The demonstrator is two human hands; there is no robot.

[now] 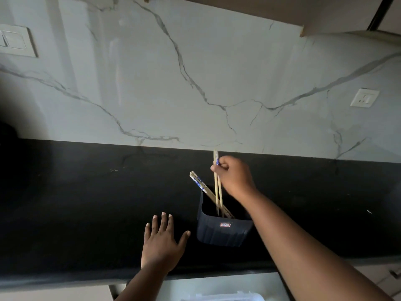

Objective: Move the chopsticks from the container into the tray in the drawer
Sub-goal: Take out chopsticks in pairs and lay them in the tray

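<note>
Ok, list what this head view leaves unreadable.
- Tray: cut off by the bottom edge; its compartments and contents are unseen.
- Container label: too small to read.
- Chopsticks in the right hand: lower tips hidden inside the container; exact count under the grip unclear.
- Leaning chopsticks: count unclear, overlapping.
- Left hand: contact with the counter unclear.

Your work surface: one black countertop (pixel 86 203), dark and glossy, running the full width of the view and butting against a white marble-veined backsplash (pixel 173 83) at its far edge. Standing directly on it, right of centre: one dark navy container (pixel 223 232), ribbed on its front wall, small label near the rim, upright. Resting on it just left of the container: your left hand (pixel 162 244), palm down, fingers spread.
</note>
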